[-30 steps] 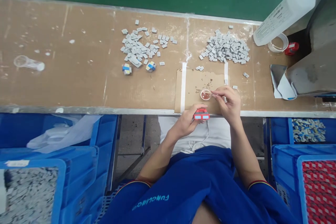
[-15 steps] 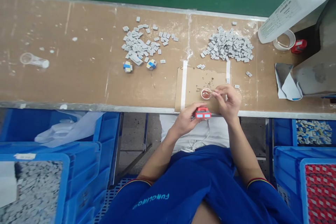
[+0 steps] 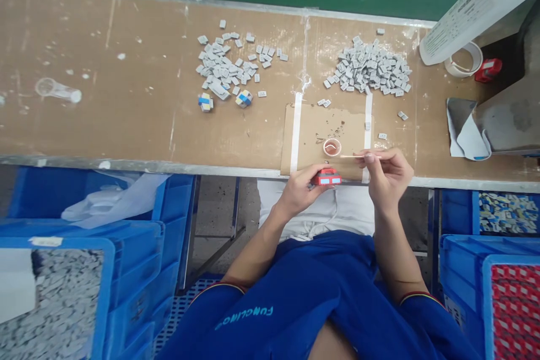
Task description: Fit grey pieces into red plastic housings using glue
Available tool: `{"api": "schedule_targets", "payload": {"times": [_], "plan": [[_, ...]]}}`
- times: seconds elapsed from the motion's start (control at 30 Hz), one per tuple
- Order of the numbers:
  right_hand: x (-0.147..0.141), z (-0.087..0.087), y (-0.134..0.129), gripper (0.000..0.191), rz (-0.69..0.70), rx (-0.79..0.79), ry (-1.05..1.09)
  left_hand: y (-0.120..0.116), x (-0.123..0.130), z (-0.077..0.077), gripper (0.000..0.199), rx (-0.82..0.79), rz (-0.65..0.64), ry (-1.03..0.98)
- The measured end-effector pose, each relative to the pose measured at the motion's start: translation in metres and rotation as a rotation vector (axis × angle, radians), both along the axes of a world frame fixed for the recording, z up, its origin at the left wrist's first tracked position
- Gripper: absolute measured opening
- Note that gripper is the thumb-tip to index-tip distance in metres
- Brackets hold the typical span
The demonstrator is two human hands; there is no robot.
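Note:
My left hand (image 3: 302,189) is closed around a small red plastic part (image 3: 327,178) with two pale, window-like panels facing me, at the bench's front edge. Pinched in my right hand (image 3: 388,178) is a thin stick (image 3: 351,156), held level, its tip just right of a small round cup (image 3: 332,147) of reddish liquid. The cup rests on a cardboard sheet (image 3: 310,152) taped down with white strips. Behind it lies a heap of small grey pieces (image 3: 373,67). A few loose grey pieces lie between the heap and my right hand.
Another grey pile (image 3: 225,64) lies left, with two blue-yellow-white blocks (image 3: 243,99) before it. A clear cup (image 3: 57,91) lies on its side further left. At the right stand a large bottle (image 3: 476,8) and a tape roll (image 3: 464,61). Blue crates (image 3: 135,259) flank me.
My right hand has moved right, away from the cup, and the stick's tip has come out of it. The red part in my left hand has tilted slightly.

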State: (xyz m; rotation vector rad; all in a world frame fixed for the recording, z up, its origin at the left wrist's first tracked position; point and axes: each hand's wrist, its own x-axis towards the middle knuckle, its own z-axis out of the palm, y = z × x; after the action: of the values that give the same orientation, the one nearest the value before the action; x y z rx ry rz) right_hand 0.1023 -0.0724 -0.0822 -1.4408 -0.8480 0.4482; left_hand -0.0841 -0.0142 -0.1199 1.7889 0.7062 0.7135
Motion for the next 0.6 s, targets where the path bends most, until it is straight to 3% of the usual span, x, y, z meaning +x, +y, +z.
{"api": "schedule_targets", "payload": {"times": [0.2, 0.6], "plan": [[-0.006, 0.012, -0.023, 0.008, 0.161, 0.004, -0.223, 0.0, 0.003, 0.001, 0.035, 0.031, 0.006, -0.028], [-0.009, 0.013, -0.019, 0.008, 0.226, -0.04, -0.398, -0.001, 0.004, 0.002, 0.035, 0.04, 0.015, -0.019]]}}
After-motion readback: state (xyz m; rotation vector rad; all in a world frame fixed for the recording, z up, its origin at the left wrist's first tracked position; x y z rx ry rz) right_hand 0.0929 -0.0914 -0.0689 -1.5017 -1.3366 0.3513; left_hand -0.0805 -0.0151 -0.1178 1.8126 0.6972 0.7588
